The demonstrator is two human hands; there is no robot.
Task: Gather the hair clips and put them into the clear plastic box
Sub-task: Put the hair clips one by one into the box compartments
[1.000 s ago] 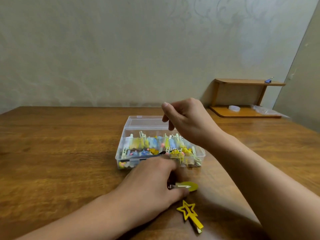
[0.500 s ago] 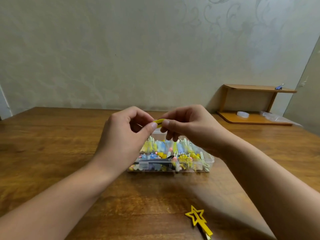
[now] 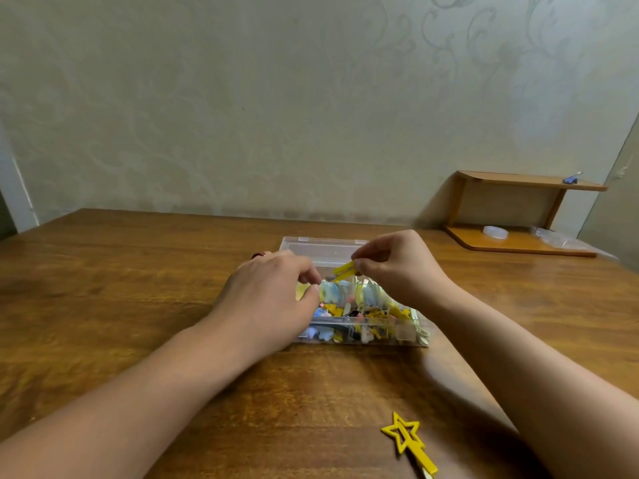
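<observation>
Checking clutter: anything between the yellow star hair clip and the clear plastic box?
Head view: only bare wooden table between the yellow star hair clip and the clear plastic box.

We count one clear plastic box [image 3: 323, 248] of many clips, one yellow clip [image 3: 344, 269] held, one star clip [image 3: 408, 440] loose.

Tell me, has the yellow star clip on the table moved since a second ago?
No. The yellow star clip lies in the same spot on the table, near side of the clear box.
</observation>
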